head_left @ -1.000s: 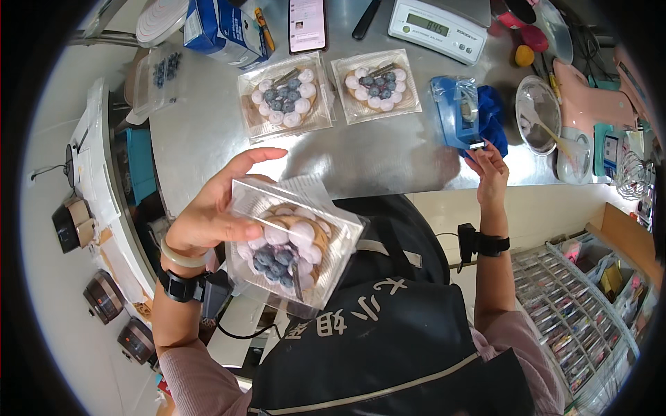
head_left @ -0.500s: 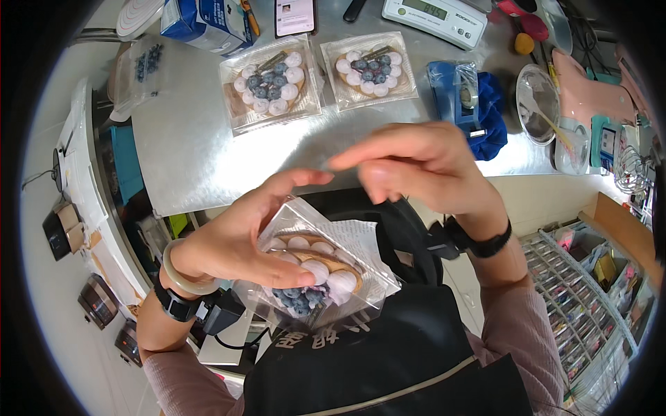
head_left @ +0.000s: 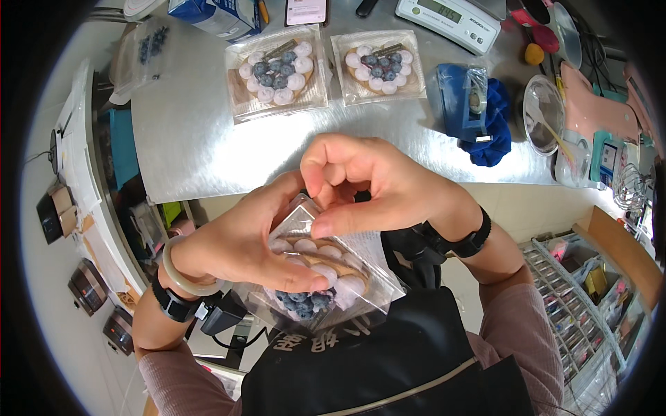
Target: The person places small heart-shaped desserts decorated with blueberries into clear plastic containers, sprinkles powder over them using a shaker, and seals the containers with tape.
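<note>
A blueberry tart (head_left: 350, 290) with pale cream dollops is inside a clear plastic package (head_left: 381, 305), held tilted in front of my apron. My left hand (head_left: 239, 232) grips the package from the left, its thumb lying across the front over the tart. At the package's upper edge, my right hand (head_left: 374, 184) has its fingers curled and its thumb pressed on the plastic; whether a small piece of tape is there cannot be made out. Two more packaged tarts, one on the left (head_left: 277, 74) and one on the right (head_left: 379, 68), lie flat on the metal table (head_left: 187, 139).
Beyond the tarts are a blue carton (head_left: 215, 17), a phone (head_left: 306, 12) and a white scale (head_left: 447, 24). To the right stand a blue tape dispenser (head_left: 461, 100) by a blue cloth (head_left: 494, 132), a metal bowl (head_left: 541, 114) and a pink mixer (head_left: 596, 104). A blueberry box (head_left: 142, 62) sits left.
My right hand has come down and left onto the package's upper edge, its fingers now curled. The left hand still holds the packaged tart. The view has shifted slightly.
</note>
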A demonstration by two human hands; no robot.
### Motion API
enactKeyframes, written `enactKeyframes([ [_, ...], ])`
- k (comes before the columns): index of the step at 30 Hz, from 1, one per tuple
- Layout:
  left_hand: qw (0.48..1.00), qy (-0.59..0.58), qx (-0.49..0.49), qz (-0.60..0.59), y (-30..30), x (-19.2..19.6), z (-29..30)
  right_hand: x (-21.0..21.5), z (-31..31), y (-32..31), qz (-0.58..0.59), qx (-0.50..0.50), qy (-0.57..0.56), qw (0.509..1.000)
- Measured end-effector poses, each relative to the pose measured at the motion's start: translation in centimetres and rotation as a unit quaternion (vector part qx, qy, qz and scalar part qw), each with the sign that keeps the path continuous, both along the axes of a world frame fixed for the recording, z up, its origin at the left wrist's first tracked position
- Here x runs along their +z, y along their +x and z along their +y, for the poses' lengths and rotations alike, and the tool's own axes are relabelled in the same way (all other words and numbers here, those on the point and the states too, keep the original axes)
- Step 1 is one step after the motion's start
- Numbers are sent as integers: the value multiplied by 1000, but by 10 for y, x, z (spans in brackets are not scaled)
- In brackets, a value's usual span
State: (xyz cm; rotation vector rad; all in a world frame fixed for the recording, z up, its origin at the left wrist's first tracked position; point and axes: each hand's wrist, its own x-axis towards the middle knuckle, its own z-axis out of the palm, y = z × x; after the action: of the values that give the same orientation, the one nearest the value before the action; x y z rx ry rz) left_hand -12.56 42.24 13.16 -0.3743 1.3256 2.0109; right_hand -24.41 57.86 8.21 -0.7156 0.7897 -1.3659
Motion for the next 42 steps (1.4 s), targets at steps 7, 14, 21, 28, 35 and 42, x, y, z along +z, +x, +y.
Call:
enactKeyframes([
  [7,996,-5,59,-60,5,2,-2,-11,3,18,67,-28,112,991],
  [14,997,-6,71,-35,12,-5,-9,-24,-1,42,-118,-51,134,983],
  [21,986,19,168,-13,38,-17,-35,-30,-23,34,59,14,263,963],
  [28,841,66,535,-39,97,-61,-88,-47,-36,28,144,-141,315,927],
  [35,739,162,651,50,113,-61,-103,-30,-82,83,83,-66,203,973],
  [42,679,164,711,79,117,-51,-108,-24,-134,107,177,-103,94,974],
])
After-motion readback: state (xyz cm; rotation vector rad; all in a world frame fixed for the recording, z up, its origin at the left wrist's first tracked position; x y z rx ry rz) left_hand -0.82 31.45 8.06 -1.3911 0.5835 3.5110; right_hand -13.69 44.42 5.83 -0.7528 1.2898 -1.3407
